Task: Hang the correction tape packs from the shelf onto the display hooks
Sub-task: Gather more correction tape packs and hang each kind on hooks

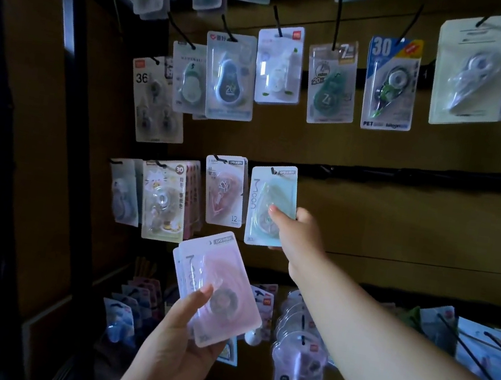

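Observation:
A pale green "Moon" correction tape pack point(270, 192) hangs at a hook point(274, 170) in the middle row of the display. My right hand point(296, 232) pinches its lower right corner, thumb on the front. Below and to the left, my left hand point(175, 335) grips a small stack of pink "Moon" correction tape packs point(221, 286), tilted, thumb across the top pack. Their hanging holes point up toward the display.
Other packs hang left of the green one, among them a pink pack point(224, 191) and a cat-print pack point(163, 199). An upper row point(333, 82) holds several packs. The rail point(423, 176) to the right is bare. More packs on hooks point(298, 359) sit below.

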The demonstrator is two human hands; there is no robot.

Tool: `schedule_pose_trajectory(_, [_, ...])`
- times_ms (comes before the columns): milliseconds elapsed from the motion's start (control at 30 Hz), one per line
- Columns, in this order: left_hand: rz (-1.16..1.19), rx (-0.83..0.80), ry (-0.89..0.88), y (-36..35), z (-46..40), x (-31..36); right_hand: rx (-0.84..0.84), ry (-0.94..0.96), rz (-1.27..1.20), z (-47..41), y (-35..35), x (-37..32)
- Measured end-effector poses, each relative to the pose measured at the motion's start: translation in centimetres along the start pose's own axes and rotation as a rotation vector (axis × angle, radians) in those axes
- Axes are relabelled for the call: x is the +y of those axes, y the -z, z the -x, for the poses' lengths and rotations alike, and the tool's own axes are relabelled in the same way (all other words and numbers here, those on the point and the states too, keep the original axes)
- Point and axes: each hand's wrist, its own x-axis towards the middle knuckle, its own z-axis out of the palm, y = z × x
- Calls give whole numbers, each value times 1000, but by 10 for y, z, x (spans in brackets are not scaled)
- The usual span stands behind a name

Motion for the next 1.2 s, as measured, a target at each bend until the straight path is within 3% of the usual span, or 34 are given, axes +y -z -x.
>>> schedule_pose_trajectory(400, [9,2,13,-8,-1,0,65,-232,206,-54,-9,6])
schedule_pose_trajectory(600, [24,12,34,-8,-3,-1,47,-184,436,-35,-1,8])
schedule_pose_trajectory(667, [24,23,19,-9,-2,-1,69,-113,385,-13,3,10])
schedule_pose_trajectory(767, [24,31,-9,-10,-1,-2,-104,-24,279,31,12,15])
schedule_pose_trajectory(900, [-10,0,-34,-13,1,-4,-361,-177,197,81,21,17])
schedule_pose_trajectory(1200, [30,53,-21,-24,5,-6,-291,-179,1,87,26,31])
